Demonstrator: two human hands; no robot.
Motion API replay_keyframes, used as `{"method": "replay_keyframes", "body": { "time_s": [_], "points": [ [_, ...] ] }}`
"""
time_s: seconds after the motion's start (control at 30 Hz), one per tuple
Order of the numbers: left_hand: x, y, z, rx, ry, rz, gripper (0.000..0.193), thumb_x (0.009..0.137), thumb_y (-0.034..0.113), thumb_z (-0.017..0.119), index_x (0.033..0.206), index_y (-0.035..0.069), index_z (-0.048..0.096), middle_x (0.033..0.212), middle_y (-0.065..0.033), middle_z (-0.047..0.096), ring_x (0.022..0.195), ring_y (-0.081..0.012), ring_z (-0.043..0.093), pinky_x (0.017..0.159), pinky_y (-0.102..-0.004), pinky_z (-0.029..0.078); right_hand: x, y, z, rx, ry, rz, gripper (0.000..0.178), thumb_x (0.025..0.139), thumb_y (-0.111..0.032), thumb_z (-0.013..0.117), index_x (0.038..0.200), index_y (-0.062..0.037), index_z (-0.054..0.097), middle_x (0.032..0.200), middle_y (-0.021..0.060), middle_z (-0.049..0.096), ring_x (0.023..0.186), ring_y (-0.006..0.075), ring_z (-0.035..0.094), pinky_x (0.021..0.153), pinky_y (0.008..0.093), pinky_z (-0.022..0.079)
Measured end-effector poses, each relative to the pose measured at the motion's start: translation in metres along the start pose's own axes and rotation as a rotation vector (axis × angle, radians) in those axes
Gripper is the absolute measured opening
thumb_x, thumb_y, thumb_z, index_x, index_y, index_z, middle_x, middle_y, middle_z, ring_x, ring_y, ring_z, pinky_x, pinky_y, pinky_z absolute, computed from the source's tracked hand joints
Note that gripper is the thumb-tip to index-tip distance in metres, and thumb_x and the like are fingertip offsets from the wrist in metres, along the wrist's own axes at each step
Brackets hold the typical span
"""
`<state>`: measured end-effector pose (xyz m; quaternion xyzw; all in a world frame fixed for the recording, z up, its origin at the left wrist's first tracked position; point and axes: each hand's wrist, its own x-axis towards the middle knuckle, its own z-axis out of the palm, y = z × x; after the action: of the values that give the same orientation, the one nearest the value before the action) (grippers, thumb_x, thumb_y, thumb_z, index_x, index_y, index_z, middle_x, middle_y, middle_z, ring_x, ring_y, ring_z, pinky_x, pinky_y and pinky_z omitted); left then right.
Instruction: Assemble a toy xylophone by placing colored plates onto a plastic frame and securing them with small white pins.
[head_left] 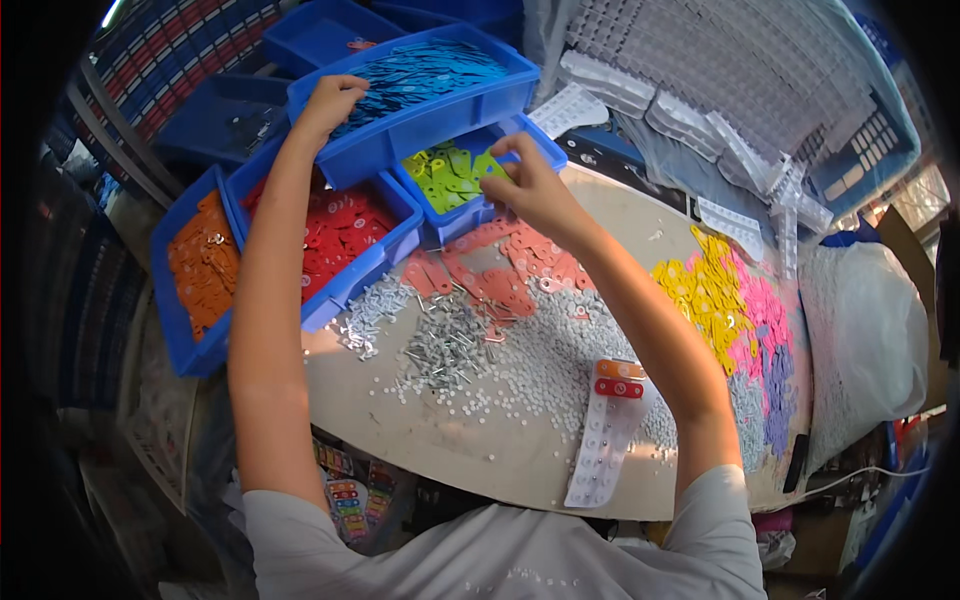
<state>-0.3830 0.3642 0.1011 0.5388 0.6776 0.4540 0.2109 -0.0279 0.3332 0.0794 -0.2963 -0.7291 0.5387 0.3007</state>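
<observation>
My left hand (334,104) reaches over the left end of a blue bin (430,112) filled with thin blue plastic pieces (430,75). Its fingers are drawn together at the pieces; anything between them is too small to make out. My right hand (538,192) hovers at the right side of a smaller bin of lime-green plastic tabs (447,178), thumb and forefinger apart. Closer to me on the table lies a white strip with rows of round studs (599,450). An orange tab (620,369) and a red tab (618,388) sit across its far end.
Bins of orange tabs (203,265) and red tabs (345,235) stand left. Coral tabs (510,265), metal screws (448,340) and small whitish round pieces (560,350) cover the mid-table. Yellow tabs (708,295) lie right. White strips fill a crate (885,160) at the far right.
</observation>
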Motion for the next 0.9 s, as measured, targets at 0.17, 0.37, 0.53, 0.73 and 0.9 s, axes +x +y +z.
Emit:
{"method": "replay_keyframes", "body": {
  "time_s": [0.17, 0.37, 0.53, 0.73, 0.9],
  "points": [
    [-0.003, -0.001, -0.005, -0.077, 0.070, 0.042, 0.028, 0.091, 0.010, 0.060, 0.115, 0.008, 0.077, 0.087, -0.0015, 0.066, 0.073, -0.0085, 0.055, 0.058, -0.0230, 0.043, -0.120, -0.043, -0.016, 0.208, -0.099, 0.169, 0.026, 0.105, -0.020, 0.055, 0.126, -0.0049, 0.053, 0.092, 0.0044, 0.069, 0.056, 0.0036, 0.041, 0.048, 0.0205, 0.032],
    [-0.035, 0.021, -0.009, -0.156, 0.183, 0.160, 0.037, 0.087, -0.002, 0.060, 0.119, 0.009, 0.076, 0.076, 0.0008, 0.061, 0.063, -0.0063, 0.052, 0.056, -0.0206, 0.042, -0.245, -0.042, -0.040, 0.304, 0.098, 0.372, 0.036, 0.107, -0.028, 0.043, 0.120, -0.0019, 0.064, 0.078, -0.0034, 0.054, 0.066, 0.0045, 0.042, 0.059, 0.0226, 0.035],
    [-0.107, 0.062, 0.042, -0.373, 0.163, 0.144, 0.035, 0.089, -0.002, 0.062, 0.123, 0.003, 0.072, 0.081, -0.0011, 0.063, 0.066, -0.0075, 0.055, 0.061, -0.0208, 0.044, -0.308, -0.032, -0.055, 0.299, 0.334, 0.347, 0.033, 0.103, -0.017, 0.050, 0.129, 0.0011, 0.059, 0.093, -0.0005, 0.057, 0.080, 0.0064, 0.050, 0.070, 0.0232, 0.042],
    [-0.262, 0.096, 0.132, -0.512, -0.265, -0.073, 0.036, 0.090, 0.001, 0.065, 0.126, -0.002, 0.066, 0.088, -0.0017, 0.066, 0.071, -0.0077, 0.056, 0.065, -0.0221, 0.045, -0.342, -0.017, -0.051, 0.079, 0.478, 0.271, 0.029, 0.095, -0.003, 0.066, 0.123, 0.0023, 0.062, 0.107, 0.0058, 0.070, 0.098, 0.0110, 0.066, 0.088, 0.0264, 0.053],
    [-0.354, 0.091, 0.170, -0.689, -0.568, -0.357, 0.023, 0.092, 0.005, 0.068, 0.114, -0.003, 0.070, 0.088, -0.0047, 0.070, 0.073, -0.0095, 0.063, 0.066, -0.0246, 0.052, -0.359, -0.025, -0.038, 0.042, 0.479, 0.328, 0.021, 0.092, -0.001, 0.069, 0.112, 0.0046, 0.067, 0.102, 0.0084, 0.073, 0.094, 0.0129, 0.069, 0.088, 0.0285, 0.055]
  ]
}}
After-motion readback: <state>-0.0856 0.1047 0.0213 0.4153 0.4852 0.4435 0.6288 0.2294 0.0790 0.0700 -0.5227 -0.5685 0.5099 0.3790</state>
